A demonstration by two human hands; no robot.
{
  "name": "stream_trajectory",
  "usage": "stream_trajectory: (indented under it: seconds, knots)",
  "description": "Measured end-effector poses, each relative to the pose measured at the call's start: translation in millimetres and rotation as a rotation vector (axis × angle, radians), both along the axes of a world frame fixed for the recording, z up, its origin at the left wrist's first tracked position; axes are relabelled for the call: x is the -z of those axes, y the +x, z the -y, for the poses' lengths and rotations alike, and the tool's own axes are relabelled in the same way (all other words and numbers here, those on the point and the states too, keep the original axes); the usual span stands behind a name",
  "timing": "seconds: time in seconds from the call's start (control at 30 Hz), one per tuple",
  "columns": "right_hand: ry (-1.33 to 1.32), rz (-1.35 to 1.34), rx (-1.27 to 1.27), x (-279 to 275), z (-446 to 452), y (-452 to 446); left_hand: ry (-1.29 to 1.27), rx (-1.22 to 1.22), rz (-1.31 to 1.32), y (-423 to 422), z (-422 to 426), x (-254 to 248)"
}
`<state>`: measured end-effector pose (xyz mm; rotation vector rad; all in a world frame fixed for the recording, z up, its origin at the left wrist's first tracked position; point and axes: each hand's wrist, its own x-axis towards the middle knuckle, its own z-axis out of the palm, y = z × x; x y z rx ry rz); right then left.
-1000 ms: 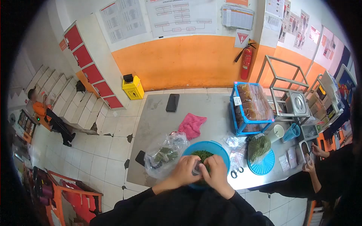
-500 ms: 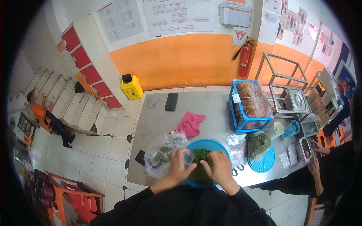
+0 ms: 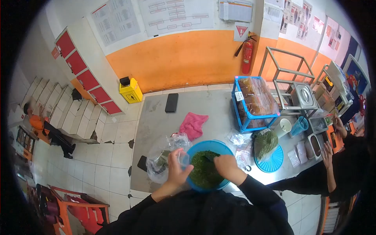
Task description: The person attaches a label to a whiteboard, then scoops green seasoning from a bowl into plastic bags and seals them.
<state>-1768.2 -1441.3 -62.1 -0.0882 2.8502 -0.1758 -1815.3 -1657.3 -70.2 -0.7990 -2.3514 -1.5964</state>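
A blue bowl (image 3: 218, 145) of chopped green herbs (image 3: 201, 166) stands at the table's front edge. My left hand (image 3: 177, 169) holds a small clear plastic cup (image 3: 183, 159) upright at the bowl's left rim. Over the bowl's right side, my right hand (image 3: 230, 168) is closed round a dark utensil (image 3: 210, 157), whose far end reaches into the herbs. Left of the bowl lies a clear plastic bag (image 3: 153, 156) with green leaves in it.
Behind the bowl are a pink cloth (image 3: 192, 125) and a black phone (image 3: 171, 102). To the right stand a blue crate (image 3: 256, 116) of packets, a bag of greens (image 3: 266, 144) on a blue lid (image 3: 270, 162), and a co-worker's hands (image 3: 328, 156). Another person (image 3: 49, 127) stands far left.
My hands have moved apart. The left keeps the clear cup beside the bowl, while the right has closed on a dark utensil in the herbs. The view has shifted slightly.
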Motion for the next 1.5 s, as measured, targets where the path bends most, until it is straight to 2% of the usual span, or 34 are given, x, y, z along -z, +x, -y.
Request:
stream_trajectory:
  seconds: [0.07,0.1,0.17,0.2,0.27,0.3,0.37,0.4,0.57,0.6,0.67,0.7,0.77,0.87,1.13,1.37,1.5]
  knots:
    - [0.056,-0.178,-0.043,-0.7,-5.3,-5.2,0.006,0.002,0.05,-0.5,0.7,0.8]
    - [0.055,-0.175,-0.037,3.6,-3.5,-4.4,0.004,0.008,0.053,-1.2,1.6,4.5]
    - [0.127,-0.387,-0.153,11.7,3.7,-3.8,0.066,0.031,0.1,-4.4,2.7,13.5]
    - [0.13,-0.387,-0.151,6.8,8.2,0.0,0.068,0.033,0.099,-5.1,3.2,14.0]
    - [-0.075,-0.059,-0.281,-11.3,16.3,9.6,0.102,0.049,0.145,-7.7,4.9,14.5]
    - [-0.075,-0.057,-0.284,-15.6,14.6,10.0,0.102,0.046,0.147,-8.5,5.7,13.9]
    - [-0.123,0.055,-0.128,-19.7,7.5,12.2,0.106,0.053,0.185,-6.4,7.7,11.2]
    - [-0.123,0.059,-0.128,-18.1,2.7,14.2,0.106,0.053,0.19,-5.4,7.6,9.6]
    - [-0.37,-0.226,0.069,-25.1,-25.2,26.7,0.139,0.02,0.148,-1.3,0.4,-3.9]
    - [-0.347,-0.255,0.11,-35.4,-28.2,30.5,0.14,0.017,0.149,-2.0,-1.3,-4.0]
    - [-0.354,-0.342,0.149,-57.3,-32.7,38.3,-0.186,0.014,-0.003,-3.6,-4.4,-4.1]
    - [-0.361,-0.432,0.189,-67.8,-33.4,42.0,-0.184,0.011,-0.003,-1.9,-7.1,-5.6]
    - [-0.312,-0.463,0.193,-84.8,-30.5,48.2,-0.378,-0.002,-0.022,1.7,-14.3,-9.9]
    - [-0.231,-0.56,0.179,-95.9,-18.9,52.8,-0.444,0.005,-0.02,0.4,-20.5,-3.2]
    - [0.074,-0.737,0.012,-97.4,-2.2,61.7,-0.441,-0.034,-0.008,-0.9,-26.1,-14.1]
    - [0.064,-0.778,-0.027,-102.4,3.6,65.8,-0.355,-0.019,-0.011,0.2,-27.0,-15.4]
    - [0.065,-0.77,0.09,-102.9,-7.4,62.3,-0.304,-0.018,-0.034,-0.7,-25.9,-12.1]
